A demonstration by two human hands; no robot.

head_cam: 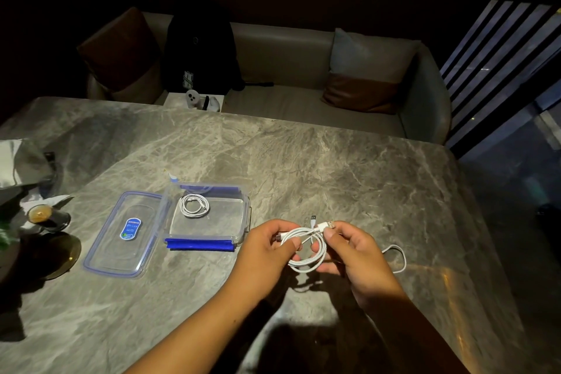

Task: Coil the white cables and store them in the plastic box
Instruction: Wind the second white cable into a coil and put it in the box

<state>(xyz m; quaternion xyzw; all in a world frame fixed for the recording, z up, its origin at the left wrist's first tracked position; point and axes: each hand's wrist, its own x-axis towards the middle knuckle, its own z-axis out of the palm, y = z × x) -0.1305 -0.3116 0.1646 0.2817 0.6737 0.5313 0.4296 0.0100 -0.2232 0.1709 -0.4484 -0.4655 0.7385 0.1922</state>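
Both hands hold a partly coiled white cable (306,247) just above the marble table, right of the box. My left hand (267,244) pinches the loops at their left side. My right hand (355,247) grips the USB plug end at the top of the coil. A loose tail of white cable (400,258) trails on the table behind my right hand. The clear plastic box (239,212) with blue clips stands open to the left; a coiled white cable (194,206) lies in its far left corner.
The box's clear lid (103,252) lies flat left of the box. A small glass of dark drink (48,218) and a dark round plate (57,255) sit near the table's left edge. A sofa with cushions and a black backpack (198,48) stands beyond the table.
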